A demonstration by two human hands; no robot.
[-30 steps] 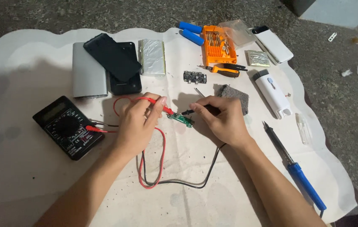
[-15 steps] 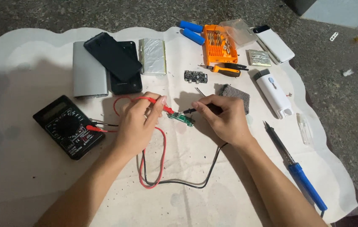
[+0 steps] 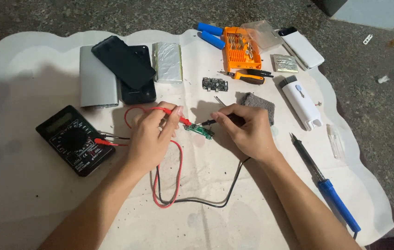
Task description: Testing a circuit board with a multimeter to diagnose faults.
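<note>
One wide white sheet (image 3: 30, 69) with a wavy edge covers most of the speckled grey floor (image 3: 377, 120), dusted with small dark specks; on it, at the far left, lies a flat silver slab (image 3: 96, 83) with two black phones (image 3: 130, 69) stacked half across it, and just beside them a foil-wrapped pack (image 3: 168, 61); nearer the person sits a black multimeter (image 3: 74, 140), its red lead (image 3: 171, 180) and black lead (image 3: 206, 200) looping over the sheet toward the hands; to the right lie a long soldering iron with a blue handle (image 3: 329, 190), a white device (image 3: 300, 102), a grey sponge block (image 3: 258, 104), an orange bit case (image 3: 240, 46), two blue cylinders (image 3: 213, 36) and a small orange-handled screwdriver (image 3: 248, 76); the left hand (image 3: 150, 139) has its fingers pressed together around the red probe (image 3: 176, 113), pinching it near the tip; the right hand (image 3: 250, 132) curls in the same way, thumb and forefinger pinching the black probe (image 3: 207, 122); both tips meet on a small green circuit board (image 3: 199, 131), which lies flat on the sheet between the two hands, at its middle; a second tiny dark board (image 3: 214, 84) rests well apart, farther away.
</note>
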